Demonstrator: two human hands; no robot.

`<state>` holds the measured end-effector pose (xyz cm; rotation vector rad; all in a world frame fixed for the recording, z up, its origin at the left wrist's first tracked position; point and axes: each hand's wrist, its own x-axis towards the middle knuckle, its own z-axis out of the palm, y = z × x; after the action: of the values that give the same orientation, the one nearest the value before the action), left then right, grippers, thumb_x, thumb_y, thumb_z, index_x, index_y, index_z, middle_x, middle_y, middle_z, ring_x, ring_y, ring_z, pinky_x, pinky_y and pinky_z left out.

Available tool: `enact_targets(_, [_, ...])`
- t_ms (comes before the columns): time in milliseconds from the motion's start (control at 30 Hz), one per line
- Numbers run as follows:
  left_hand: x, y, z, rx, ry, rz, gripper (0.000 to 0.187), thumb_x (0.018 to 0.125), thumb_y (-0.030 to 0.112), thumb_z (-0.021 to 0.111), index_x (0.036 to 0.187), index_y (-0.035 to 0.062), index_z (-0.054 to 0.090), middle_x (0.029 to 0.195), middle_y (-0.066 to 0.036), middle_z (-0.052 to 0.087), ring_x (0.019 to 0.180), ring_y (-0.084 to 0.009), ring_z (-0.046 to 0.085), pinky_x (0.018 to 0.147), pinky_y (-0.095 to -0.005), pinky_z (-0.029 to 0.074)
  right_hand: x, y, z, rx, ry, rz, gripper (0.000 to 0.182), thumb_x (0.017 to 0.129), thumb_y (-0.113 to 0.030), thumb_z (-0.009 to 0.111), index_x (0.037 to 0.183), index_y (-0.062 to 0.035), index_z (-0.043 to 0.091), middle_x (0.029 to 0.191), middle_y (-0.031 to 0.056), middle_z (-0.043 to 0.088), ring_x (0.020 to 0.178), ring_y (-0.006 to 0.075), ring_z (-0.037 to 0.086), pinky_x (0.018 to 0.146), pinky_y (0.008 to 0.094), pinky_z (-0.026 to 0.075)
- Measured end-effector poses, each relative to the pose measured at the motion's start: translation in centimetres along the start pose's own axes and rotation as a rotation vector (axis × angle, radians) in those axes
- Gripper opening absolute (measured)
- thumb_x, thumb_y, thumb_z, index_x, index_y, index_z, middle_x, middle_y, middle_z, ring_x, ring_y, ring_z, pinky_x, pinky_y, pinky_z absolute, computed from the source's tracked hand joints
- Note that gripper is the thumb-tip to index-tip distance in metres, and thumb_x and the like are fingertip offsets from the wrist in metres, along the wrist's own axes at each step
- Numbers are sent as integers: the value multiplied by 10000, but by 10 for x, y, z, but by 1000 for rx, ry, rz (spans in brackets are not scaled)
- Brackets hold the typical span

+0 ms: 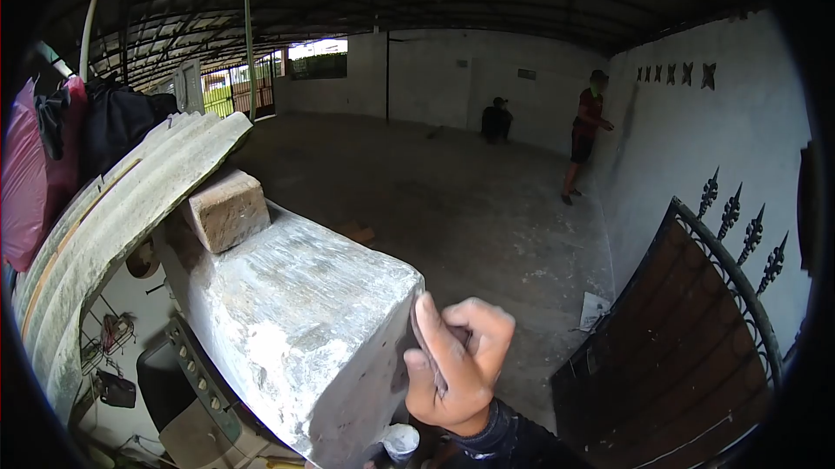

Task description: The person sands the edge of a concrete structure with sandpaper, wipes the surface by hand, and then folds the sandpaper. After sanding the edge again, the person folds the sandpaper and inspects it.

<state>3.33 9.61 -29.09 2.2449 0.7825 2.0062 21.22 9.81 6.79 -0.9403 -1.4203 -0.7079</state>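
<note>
My right hand, in a dark sleeve, is raised by the near right corner of a masonry ledge. Its fingers are curled and pressed together; what they hold, if anything, is hidden. The ledge top is rough and streaked with white. Low at the bottom edge is a small cup with a whitish rim and pale contents. Skin-coloured patches beside the cup look like fingers of my left hand, mostly cut off by the frame and seemingly around it.
A brick block sits on the ledge's far end, against corrugated sheets. Below left stands a stove. A spiked metal gate leans at right. Two people, one standing and one crouching, are across the floor.
</note>
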Motion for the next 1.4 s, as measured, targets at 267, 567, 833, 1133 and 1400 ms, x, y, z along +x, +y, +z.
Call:
enact_targets(267, [6, 0, 8, 23, 2, 20, 643, 739, 22, 719, 1296, 105, 410, 1236, -205, 418, 1074, -382, 462, 878, -542, 427, -23, 8, -2, 10, -17, -32, 366, 830, -90, 680, 1170, 46, 678, 1055, 136, 454, 848, 231, 472, 680, 324, 413])
enact_targets(567, [9, 5, 4, 74, -21, 43, 643, 738, 31, 718, 1296, 110, 407, 1236, -204, 414, 1074, -382, 458, 875, -543, 424, -15, 10, -4, -11, -34, -88, 360, 818, -72, 690, 1160, 40, 687, 1040, 124, 459, 833, 224, 473, 693, 323, 408])
enact_targets(833, [13, 16, -7, 165, -33, 59, 644, 738, 39, 717, 1297, 115, 405, 1236, -204, 410, 1075, -382, 454, 871, -543, 421, 3, 12, -8, 5, -48, -99, 342, 842, -100, 692, 1154, 40, 691, 1021, 114, 462, 819, 220, 478, 680, 307, 413])
enact_targets(1133, [25, 10, -8, 238, -43, 108, 645, 738, 48, 715, 1298, 121, 402, 1235, -203, 406, 1075, -382, 451, 868, -544, 418, 10, 11, -4, 43, -17, -72, 344, 823, -64, 690, 1152, 36, 691, 1020, 109, 458, 812, 217, 477, 683, 315, 421])
enact_targets(1400, [20, 22, -11, 281, -75, 108, 646, 738, 56, 714, 1298, 126, 399, 1235, -202, 402, 1076, -381, 447, 865, -545, 415, 16, 8, -3, 37, 20, -43, 365, 789, -32, 669, 1146, 33, 697, 1026, 116, 470, 813, 224, 484, 702, 320, 418])
